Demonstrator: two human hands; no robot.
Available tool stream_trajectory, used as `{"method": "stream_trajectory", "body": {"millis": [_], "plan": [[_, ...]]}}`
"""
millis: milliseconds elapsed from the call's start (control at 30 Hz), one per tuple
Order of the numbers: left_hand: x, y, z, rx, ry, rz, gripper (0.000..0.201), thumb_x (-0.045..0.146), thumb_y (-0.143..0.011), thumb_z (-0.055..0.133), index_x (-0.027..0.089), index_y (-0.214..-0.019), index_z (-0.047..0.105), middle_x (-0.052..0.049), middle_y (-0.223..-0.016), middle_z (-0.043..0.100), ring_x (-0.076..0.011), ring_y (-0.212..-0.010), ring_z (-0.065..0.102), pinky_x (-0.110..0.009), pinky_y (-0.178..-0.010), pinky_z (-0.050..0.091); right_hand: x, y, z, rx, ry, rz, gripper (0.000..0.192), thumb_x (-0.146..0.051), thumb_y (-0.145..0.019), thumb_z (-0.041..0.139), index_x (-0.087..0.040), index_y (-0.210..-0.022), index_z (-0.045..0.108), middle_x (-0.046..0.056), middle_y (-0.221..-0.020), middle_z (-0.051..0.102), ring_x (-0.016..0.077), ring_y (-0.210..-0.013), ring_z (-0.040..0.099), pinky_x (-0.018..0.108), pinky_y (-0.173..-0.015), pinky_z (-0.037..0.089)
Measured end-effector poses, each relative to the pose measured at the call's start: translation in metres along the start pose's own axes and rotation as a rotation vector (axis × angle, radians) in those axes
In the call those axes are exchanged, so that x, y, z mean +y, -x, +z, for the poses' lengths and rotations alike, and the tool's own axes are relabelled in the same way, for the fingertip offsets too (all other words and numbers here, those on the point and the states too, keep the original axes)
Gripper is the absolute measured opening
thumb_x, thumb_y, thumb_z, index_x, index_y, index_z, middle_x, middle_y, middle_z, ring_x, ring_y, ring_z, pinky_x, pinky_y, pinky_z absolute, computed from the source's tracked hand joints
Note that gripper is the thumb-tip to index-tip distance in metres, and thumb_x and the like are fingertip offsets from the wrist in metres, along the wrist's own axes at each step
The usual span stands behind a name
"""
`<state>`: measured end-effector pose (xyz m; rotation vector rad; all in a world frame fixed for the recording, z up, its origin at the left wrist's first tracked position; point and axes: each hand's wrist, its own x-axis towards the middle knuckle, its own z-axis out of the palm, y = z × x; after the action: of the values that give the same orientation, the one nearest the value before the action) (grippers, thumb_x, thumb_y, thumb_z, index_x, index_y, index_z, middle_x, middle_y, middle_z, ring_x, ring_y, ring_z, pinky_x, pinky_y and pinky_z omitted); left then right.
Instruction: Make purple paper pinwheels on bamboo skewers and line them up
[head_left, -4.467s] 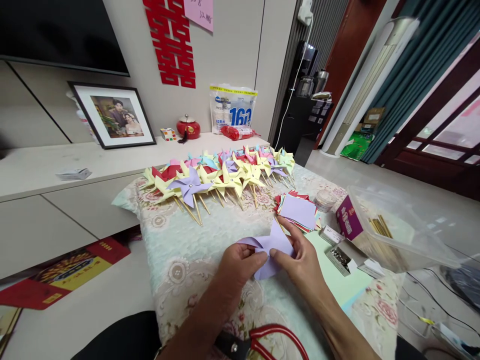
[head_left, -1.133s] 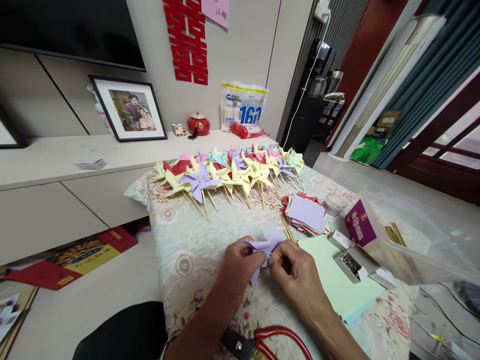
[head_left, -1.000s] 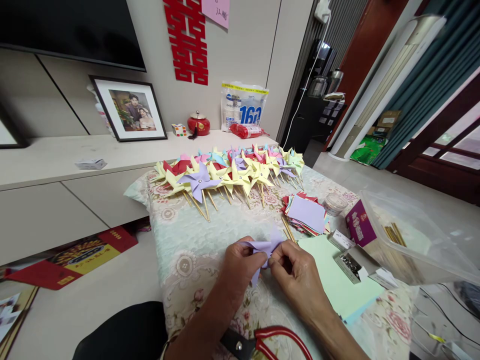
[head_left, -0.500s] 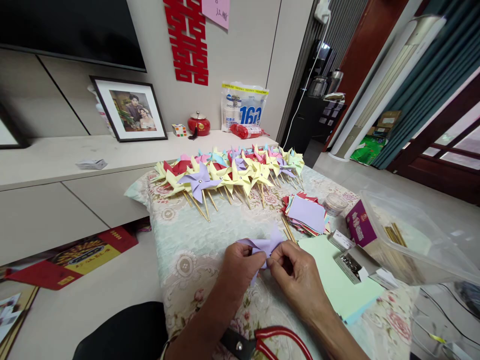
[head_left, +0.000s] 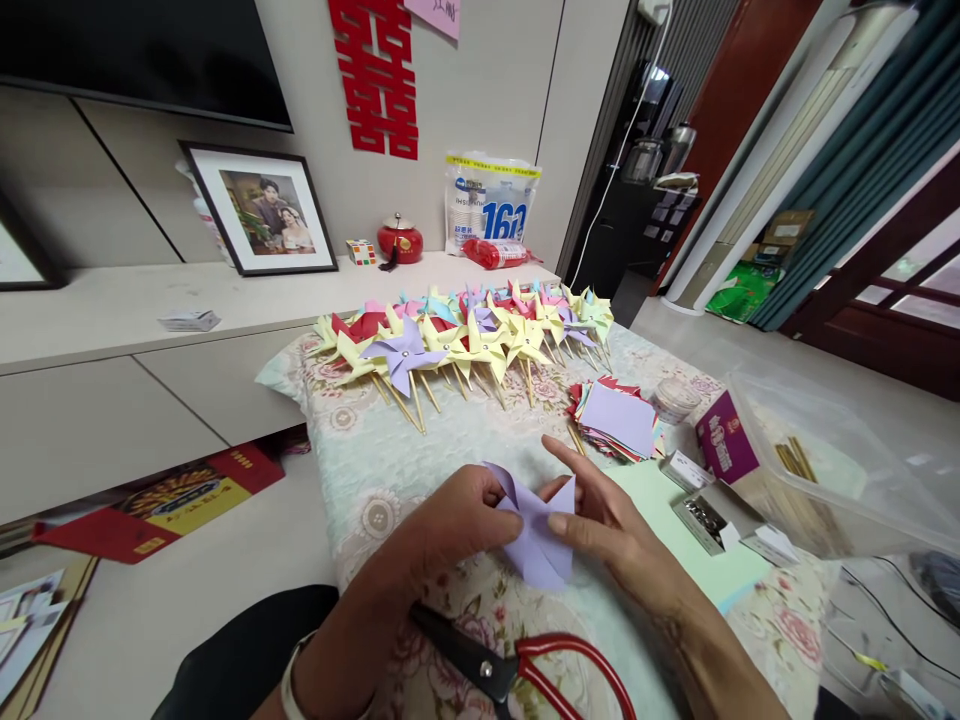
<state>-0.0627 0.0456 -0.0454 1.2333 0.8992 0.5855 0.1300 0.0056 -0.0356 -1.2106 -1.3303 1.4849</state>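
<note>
Head view, looking down on the table. Lavender paper (head_left: 536, 565) between both hands, just above or on the cloth (head_left: 375, 465); contact impossible to tell. Slit into flaps, with one curled up at the left and another pointed at the upper right.

Left hand (head_left: 461, 525) mostly closed, thumb over the left part of the paper, fingers curled in and partly hidden; firm pinch on it. Right hand (head_left: 611, 525) half open: thumb flat on the right part, index stretched up and clear, another finger bent behind; light hold on the same paper.

Below the hands, scissors (head_left: 487, 670) on the cloth, black blades toward the left forearm, red handles cut by the lower edge.

Beyond, toward the far side, crowded pinwheels (head_left: 480, 345) on sticks: yellow, lavender, red, pink, blue. To the right of these, a stack (head_left: 619, 418) of squares, lavender on top. Beside the right hand, green sheets (head_left: 656, 505); partly over them, a pin box (head_left: 701, 520), open. Farther right, a clear tub (head_left: 847, 500), sticks inside.
</note>
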Motion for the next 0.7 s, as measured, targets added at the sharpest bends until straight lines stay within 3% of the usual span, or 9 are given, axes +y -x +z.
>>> {"method": "stream_trajectory", "body": {"millis": [133,200,400,567,700], "plan": [[-0.009,-0.005,0.001,-0.023,-0.145,0.053,0.01,0.014,-0.061,0.057,0.016,-0.062,0.067,0.002,-0.055,0.055,-0.0119,-0.051,0.044,-0.024,-0.049,0.027,0.004,0.001,0.006,0.016,0.113,-0.01,0.083,-0.024,-0.075,0.072,-0.025,-0.15,0.039,0.0,-0.084,0.065,0.0186,-0.068,0.061,0.029,-0.059,0.046],[-0.013,-0.007,0.002,-0.01,-0.199,0.072,0.007,0.014,-0.061,0.059,0.017,-0.061,0.066,0.004,-0.052,0.051,-0.0109,-0.049,0.04,-0.023,-0.047,0.026,0.007,0.0,0.006,0.02,0.162,-0.027,0.085,-0.023,-0.075,0.071,-0.023,-0.152,0.036,-0.001,-0.082,0.064,0.0178,-0.07,0.061,0.029,-0.062,0.047],[-0.012,-0.008,0.005,0.014,-0.219,0.112,0.013,0.014,-0.061,0.055,0.017,-0.06,0.068,0.002,-0.052,0.054,-0.0116,-0.048,0.041,-0.025,-0.047,0.025,0.006,-0.002,0.0,0.165,0.342,-0.125,0.088,-0.029,-0.074,0.071,-0.026,-0.153,0.032,0.008,-0.126,0.062,0.0247,-0.111,0.057,0.039,-0.089,0.044],[-0.011,-0.007,0.005,0.009,-0.245,0.087,0.012,0.015,-0.061,0.055,0.017,-0.061,0.067,0.003,-0.053,0.055,-0.0114,-0.048,0.042,-0.024,-0.046,0.025,0.002,-0.001,-0.001,0.049,0.343,-0.132,0.089,-0.021,-0.076,0.068,-0.022,-0.155,0.027,0.001,-0.095,0.067,0.0195,-0.089,0.062,0.036,-0.084,0.045],[-0.012,-0.007,0.005,0.002,-0.283,0.092,0.011,0.015,-0.06,0.057,0.017,-0.062,0.067,0.003,-0.053,0.057,-0.0111,-0.048,0.041,-0.024,-0.046,0.025,0.001,0.001,0.001,0.015,0.371,-0.097,0.09,-0.015,-0.074,0.065,-0.023,-0.155,0.028,-0.003,-0.085,0.063,0.0161,-0.077,0.06,0.029,-0.071,0.046]]}}
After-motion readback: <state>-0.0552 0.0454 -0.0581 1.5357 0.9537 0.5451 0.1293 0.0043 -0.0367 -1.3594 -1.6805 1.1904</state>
